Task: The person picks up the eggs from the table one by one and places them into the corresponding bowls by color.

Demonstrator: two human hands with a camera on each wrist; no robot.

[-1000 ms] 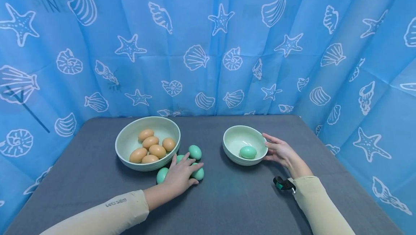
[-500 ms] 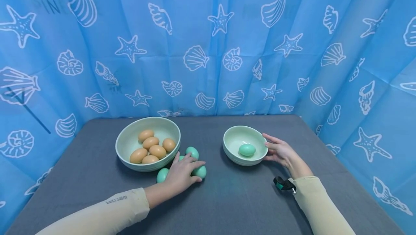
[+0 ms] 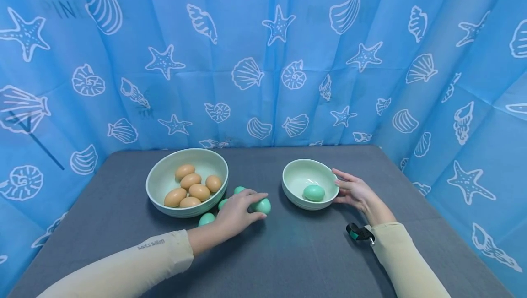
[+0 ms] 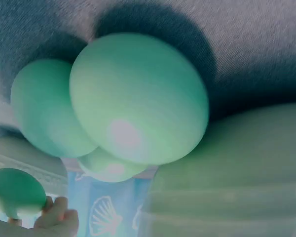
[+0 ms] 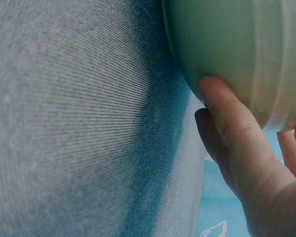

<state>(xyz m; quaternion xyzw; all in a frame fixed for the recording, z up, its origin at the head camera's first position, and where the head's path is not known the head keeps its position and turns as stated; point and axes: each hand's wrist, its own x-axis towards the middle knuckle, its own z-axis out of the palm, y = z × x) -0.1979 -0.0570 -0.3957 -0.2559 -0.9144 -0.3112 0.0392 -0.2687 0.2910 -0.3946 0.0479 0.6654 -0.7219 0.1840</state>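
Head view, centre: left hand [image 3: 238, 212] pinches 1 green egg [image 3: 262, 205]. Left-wrist view shows 3 loose green eggs [image 4: 138, 98] clustered, partly hidden in head view. Right of centre: right hand [image 3: 360, 195], fingers loosely extended, touches small bowl [image 3: 305, 203]; right-wrist view adds fingertip contact low on wall.

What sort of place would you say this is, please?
Probably an indoor recording corner rather than a working kitchen: a blue seashell-and-starfish curtain hangs behind a gray cloth-topped table with two pale green bowls holding eggs.
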